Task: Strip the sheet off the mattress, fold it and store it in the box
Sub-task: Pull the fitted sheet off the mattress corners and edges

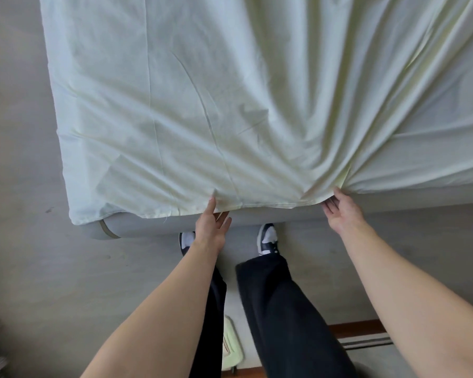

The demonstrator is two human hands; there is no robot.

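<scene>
A pale yellow-white sheet point(202, 105) lies spread over a grey mattress point(153, 225) that sits low on the floor. Its near hem has come loose along the mattress's front edge. My left hand point(212, 227) touches that hem with thumb and fingers around the cloth edge. My right hand point(340, 210) pinches the hem further right, where the cloth gathers into deep folds fanning away from the hand. No box can be made out for certain.
I stand at the mattress's front edge, legs in dark trousers point(284, 309) and dark-and-white shoes point(268, 238). Grey floor point(17, 159) runs along the left. A pale green object point(231, 345) sits behind my feet, a wooden strip point(355, 327) at lower right.
</scene>
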